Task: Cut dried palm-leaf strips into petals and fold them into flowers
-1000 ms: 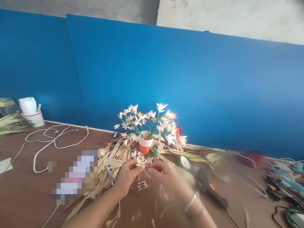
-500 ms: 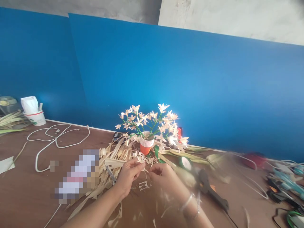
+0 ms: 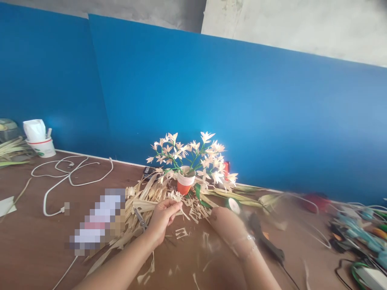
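Note:
My left hand [image 3: 163, 219] is closed in a pinch on a small pale husk flower [image 3: 175, 196], held in front of an orange-and-white cup [image 3: 185, 186]. Green stems bearing many cream flowers [image 3: 208, 162] rise from that cup. My right hand [image 3: 226, 226] is low over the table, beside cut husk pieces [image 3: 196, 210] and a roll of green tape [image 3: 234, 205]. Its fingers are mostly hidden and blurred, so whether it grips anything does not show. Scissors [image 3: 140, 218] lie left of my left hand, on dried husks [image 3: 148, 197].
A black glue gun [image 3: 267, 241] with its cord lies right of my right hand. At left are a white cable [image 3: 50, 193] and a white paper cup [image 3: 42, 148]. Tangled tools and wires [image 3: 356, 229] crowd the right side. A blue panel [image 3: 242, 112] stands behind.
My right hand has moved right, away from my left hand, towards the tape roll. My left hand stays nearly in place with the flower. The view has shifted slightly.

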Demonstrator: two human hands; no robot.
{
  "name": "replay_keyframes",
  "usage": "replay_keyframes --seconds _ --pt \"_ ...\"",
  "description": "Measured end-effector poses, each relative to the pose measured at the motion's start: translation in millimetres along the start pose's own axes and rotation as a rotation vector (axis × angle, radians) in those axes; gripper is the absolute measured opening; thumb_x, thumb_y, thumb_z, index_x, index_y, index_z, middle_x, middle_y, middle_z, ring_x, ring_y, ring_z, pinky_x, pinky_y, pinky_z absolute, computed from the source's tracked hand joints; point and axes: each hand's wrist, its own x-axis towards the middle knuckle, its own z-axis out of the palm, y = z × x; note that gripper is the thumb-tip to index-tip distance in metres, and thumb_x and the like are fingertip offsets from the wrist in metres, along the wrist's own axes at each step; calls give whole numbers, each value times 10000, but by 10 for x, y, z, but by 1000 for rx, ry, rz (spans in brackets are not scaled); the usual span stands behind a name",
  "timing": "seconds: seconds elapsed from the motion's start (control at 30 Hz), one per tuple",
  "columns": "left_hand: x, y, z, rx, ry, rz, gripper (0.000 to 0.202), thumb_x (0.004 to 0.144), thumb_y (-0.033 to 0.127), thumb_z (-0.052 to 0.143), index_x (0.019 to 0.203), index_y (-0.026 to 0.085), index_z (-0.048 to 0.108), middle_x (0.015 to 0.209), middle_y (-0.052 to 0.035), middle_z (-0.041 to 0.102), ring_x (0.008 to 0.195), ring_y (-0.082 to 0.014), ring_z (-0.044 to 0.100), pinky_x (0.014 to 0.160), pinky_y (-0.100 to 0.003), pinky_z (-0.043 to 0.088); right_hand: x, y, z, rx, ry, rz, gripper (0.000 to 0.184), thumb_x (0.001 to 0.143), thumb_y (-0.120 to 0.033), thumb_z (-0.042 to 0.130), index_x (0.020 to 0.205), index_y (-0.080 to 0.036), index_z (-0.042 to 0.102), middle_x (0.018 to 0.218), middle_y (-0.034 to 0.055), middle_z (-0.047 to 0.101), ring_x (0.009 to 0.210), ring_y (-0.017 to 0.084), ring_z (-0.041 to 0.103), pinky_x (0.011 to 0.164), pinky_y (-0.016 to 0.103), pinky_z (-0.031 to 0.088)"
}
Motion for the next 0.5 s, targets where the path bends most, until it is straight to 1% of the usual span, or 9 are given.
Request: replay_keyframes --seconds 0.07,0.13,0.2,0.23,0.3,0.37,0.43,0.5 --pt "5 4 -3 -4 4 19 311 614 414 727 611 167 537 374 98 328 410 -50 197 423 -209 102 -32 -68 -35 35 14 -18 266 747 -81 434 751 -152 690 797 134 707 745 241 659 598 276 395" --pt "13 10 -8 -6 12 44 312 618 419 723 610 165 541 372 99 321 405 -50 198 419 -209 103 -80 -166 -51 91 24 -70 254 743 -112 446 771 -183 688 792 95 708 719 208 645 581 253 381" --pt "22 16 -14 -14 25 68 319 613 425 724 603 164 539 370 101 315 399 -48 202 418 -209 104 -138 -281 -29 153 13 -172 216 729 -149 487 759 -223 689 790 35 709 715 160 625 585 217 367" --pt "25 19 -16 -16 30 78 325 613 427 724 593 165 534 371 101 314 397 -47 208 418 -209 105 -167 -337 -5 179 -10 -220 196 720 -167 506 729 -234 690 748 11 705 674 140 612 563 204 356" --pt "28 25 -17 -21 32 95 336 618 427 722 570 166 516 376 99 320 395 -44 220 420 -207 112 -218 -435 61 250 -34 -325 178 712 -165 507 683 -209 678 658 10 677 590 129 569 514 206 321" --pt "25 34 -12 -22 28 108 335 627 422 718 561 165 513 384 97 328 397 -44 233 421 -204 127 -257 -518 131 315 -6 -379 170 708 -146 501 666 -185 661 608 15 647 546 128 530 495 215 294" --pt "20 54 -5 -26 27 114 322 624 417 722 570 165 528 387 96 333 398 -45 236 420 -201 145 -290 -611 190 405 47 -402 185 717 -119 479 678 -175 651 619 17 642 562 129 527 513 213 305" --pt "21 89 -4 -26 31 113 308 609 419 729 590 168 552 384 97 333 394 -48 236 416 -201 154 -318 -734 236 536 103 -457 211 744 -111 455 713 -178 653 686 21 654 628 132 551 571 207 347"
